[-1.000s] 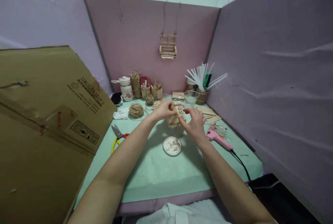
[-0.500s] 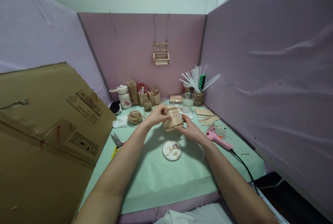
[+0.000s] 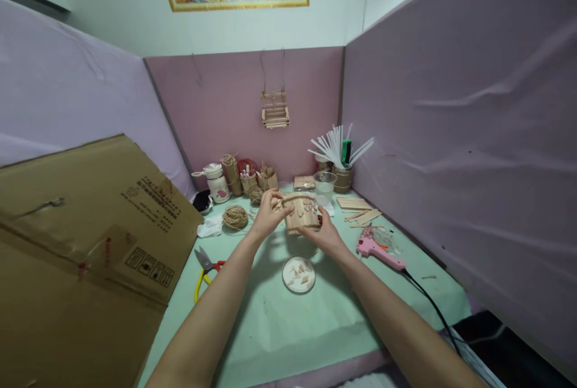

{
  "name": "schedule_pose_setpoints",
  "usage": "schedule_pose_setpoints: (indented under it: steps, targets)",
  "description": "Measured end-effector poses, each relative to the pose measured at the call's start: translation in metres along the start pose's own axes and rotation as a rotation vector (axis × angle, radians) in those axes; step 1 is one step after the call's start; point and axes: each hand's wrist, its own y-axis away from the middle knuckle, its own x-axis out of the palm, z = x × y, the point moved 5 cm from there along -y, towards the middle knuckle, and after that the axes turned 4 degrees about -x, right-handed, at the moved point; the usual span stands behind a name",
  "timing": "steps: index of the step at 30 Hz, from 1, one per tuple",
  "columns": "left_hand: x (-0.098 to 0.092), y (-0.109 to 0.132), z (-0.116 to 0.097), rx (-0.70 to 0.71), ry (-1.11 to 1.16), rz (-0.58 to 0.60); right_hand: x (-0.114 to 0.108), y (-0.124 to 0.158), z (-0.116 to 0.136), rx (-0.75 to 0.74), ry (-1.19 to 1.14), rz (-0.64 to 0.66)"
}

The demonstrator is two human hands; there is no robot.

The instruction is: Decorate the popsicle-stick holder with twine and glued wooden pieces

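Both hands are raised over the table around a small wooden-stick pot [image 3: 302, 215], with cord around its top and little wood chips stuck on its side. My left hand [image 3: 269, 218] grips its left side, thumb on the front. My right hand [image 3: 327, 236] holds the lower right side, its fingers partly behind and under the pot. Below them lies a round white dish [image 3: 288, 284] with several small wood pieces in it. The far side of the pot is hidden.
A pink glue gun [image 3: 381, 252] with a black cable lies to the right, near flat wooden sticks [image 3: 354, 204]. Scissors [image 3: 206, 263] and a twine ball [image 3: 235, 217] are at left, beside a large cardboard box [image 3: 90, 255]. A clear cup [image 3: 324, 184] stands behind.
The pot has turned from tilted to more upright, with both hands still on it. The view has tipped upward, showing more of the wall picture.
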Motion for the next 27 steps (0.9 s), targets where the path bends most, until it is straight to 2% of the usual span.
schedule_pose_setpoints:
  steps: [2,3,5,7,9,14,17,19,24,27]
  targets:
    - [-0.001,0.014,0.01,-0.149,0.034,-0.132,-0.003,-0.003,0.002,-0.034,-0.004,-0.064]
    - [0.0,0.021,0.015,-0.239,0.055,-0.152,-0.003,-0.004,0.006,-0.072,0.004,-0.088]
    - [0.009,0.035,0.017,-0.342,0.16,-0.101,-0.002,-0.005,0.017,-0.166,0.04,-0.123]
    - [0.019,0.044,0.011,-0.32,0.325,-0.012,0.003,-0.002,0.03,-0.256,0.089,-0.155]
    - [0.022,0.049,0.006,-0.27,0.446,0.012,0.009,0.003,0.042,-0.329,0.138,-0.182]
    - [0.016,0.049,0.018,-0.241,0.539,-0.072,0.027,0.015,0.051,-0.436,0.205,-0.157]
    - [0.006,0.049,0.032,-0.245,0.508,-0.164,0.033,0.015,0.043,-0.42,0.122,-0.057]
    - [0.002,0.049,0.036,-0.247,0.508,-0.174,0.032,0.011,0.035,-0.359,0.008,0.004]
    - [0.003,0.051,0.033,-0.223,0.564,-0.109,0.024,0.001,0.022,-0.166,-0.32,0.099]
    - [0.008,0.053,0.027,-0.222,0.589,-0.061,0.024,0.002,0.026,-0.153,-0.407,0.206]
